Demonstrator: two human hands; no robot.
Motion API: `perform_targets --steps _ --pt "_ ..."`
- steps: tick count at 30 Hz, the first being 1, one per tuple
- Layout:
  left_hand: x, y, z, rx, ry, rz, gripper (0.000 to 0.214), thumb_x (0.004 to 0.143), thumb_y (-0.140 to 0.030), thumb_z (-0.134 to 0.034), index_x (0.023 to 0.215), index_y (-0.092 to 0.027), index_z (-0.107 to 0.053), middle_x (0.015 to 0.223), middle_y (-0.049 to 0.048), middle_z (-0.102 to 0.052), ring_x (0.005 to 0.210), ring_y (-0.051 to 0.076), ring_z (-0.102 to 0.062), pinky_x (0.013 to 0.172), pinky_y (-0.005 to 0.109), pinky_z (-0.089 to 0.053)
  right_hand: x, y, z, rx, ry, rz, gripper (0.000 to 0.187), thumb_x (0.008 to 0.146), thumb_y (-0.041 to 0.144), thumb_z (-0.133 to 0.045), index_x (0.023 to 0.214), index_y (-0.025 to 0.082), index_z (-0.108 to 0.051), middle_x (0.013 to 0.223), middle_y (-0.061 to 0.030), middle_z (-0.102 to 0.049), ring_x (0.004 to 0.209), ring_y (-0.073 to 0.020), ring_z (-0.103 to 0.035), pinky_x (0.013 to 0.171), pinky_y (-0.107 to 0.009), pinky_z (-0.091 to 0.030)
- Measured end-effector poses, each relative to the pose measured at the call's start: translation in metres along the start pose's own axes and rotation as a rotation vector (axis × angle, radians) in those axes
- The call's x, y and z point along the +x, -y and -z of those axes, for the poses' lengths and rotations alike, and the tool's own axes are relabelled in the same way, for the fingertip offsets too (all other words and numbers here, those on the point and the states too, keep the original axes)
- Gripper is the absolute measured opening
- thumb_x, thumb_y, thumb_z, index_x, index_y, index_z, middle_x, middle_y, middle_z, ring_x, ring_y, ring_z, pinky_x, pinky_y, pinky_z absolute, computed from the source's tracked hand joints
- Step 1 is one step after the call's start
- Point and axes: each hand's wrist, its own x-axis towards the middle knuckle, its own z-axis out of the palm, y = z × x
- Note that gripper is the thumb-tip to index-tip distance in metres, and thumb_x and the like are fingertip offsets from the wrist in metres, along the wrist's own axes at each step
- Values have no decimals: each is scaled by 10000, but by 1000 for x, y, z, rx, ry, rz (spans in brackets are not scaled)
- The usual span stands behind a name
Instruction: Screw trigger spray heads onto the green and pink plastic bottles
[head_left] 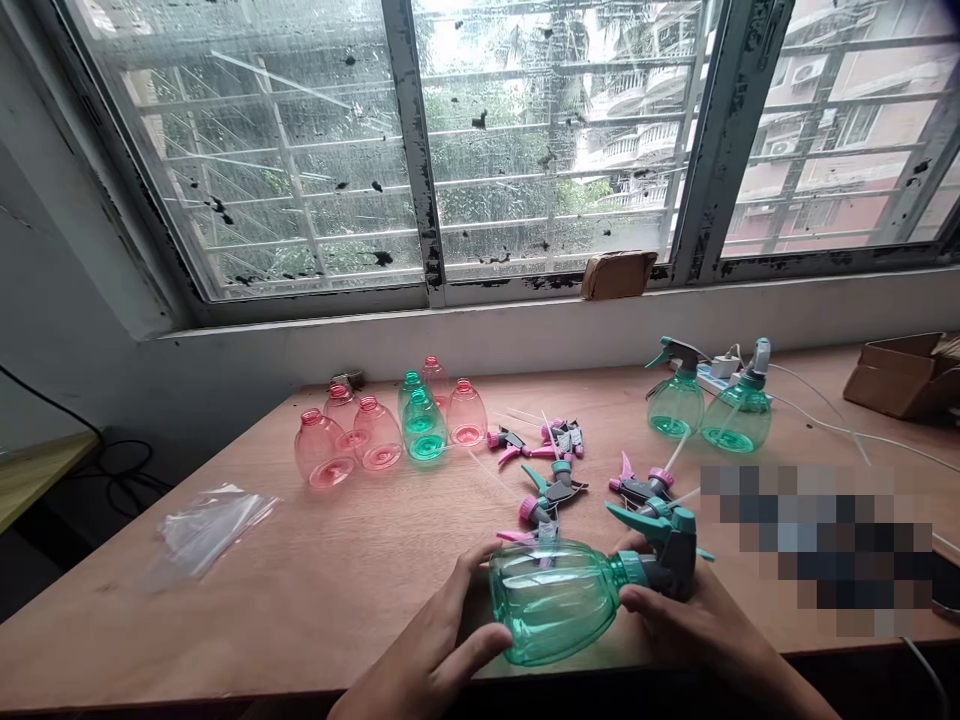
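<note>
A clear green spray bottle (553,598) lies on its side near the front edge of the wooden table (300,560). My left hand (435,640) wraps round its base, fingers curled. My right hand (686,610) grips the neck, where a grey and teal trigger head (664,540) sits on the bottle. Loose pink and teal trigger heads (559,480) with thin dip tubes lie just beyond the bottle.
Several empty pink and green bottles (390,430) stand at the back left. Two finished green spray bottles (709,405) stand at the back right near a power strip (716,372). A plastic bag (206,525) lies at left, a cardboard box (904,375) at far right.
</note>
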Motion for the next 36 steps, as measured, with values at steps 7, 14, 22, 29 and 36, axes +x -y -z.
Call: perform_targets --steps 7,14,22,29,36 --pt "-2 6 -2 -14 -11 18 801 947 -330 -758 1614 -353 -316 1689 52 -401 1563 342 -337 1306 520 -254 -1 2 -1 -4 2 -42 522 696 641 -863 958 219 -705 571 51 -548 537 -193 -506 537 -317 -404" --pt "0 6 3 -35 54 -102 702 1030 -527 -605 1634 -352 -293 1703 47 -375 1563 347 -343 1296 499 -287 -3 11 -3 23 8 -70 569 672 680 -869 964 224 -693 574 55 -531 527 -184 -502 511 -300 -399" --pt "2 0 -3 41 -14 3 852 912 -254 -795 1607 -396 -322 1680 13 -422 1546 330 -381 1291 469 -316 -3 8 -1 54 38 -33 547 717 671 -852 950 207 -682 582 40 -570 527 -171 -499 504 -289 -386" --pt "1 5 -5 81 -29 33 976 852 -301 -866 1634 -371 -287 1718 28 -361 1578 353 -316 1311 485 -272 -3 11 -2 53 1 -47 537 680 647 -884 937 207 -716 558 43 -565 517 -189 -549 484 -293 -450" --pt "0 4 -1 34 -6 -39 694 1018 -450 -657 1616 -376 -313 1697 32 -396 1557 337 -359 1293 486 -297 -3 11 0 32 22 -38 515 691 636 -883 935 212 -726 550 57 -531 500 -174 -512 472 -282 -434"
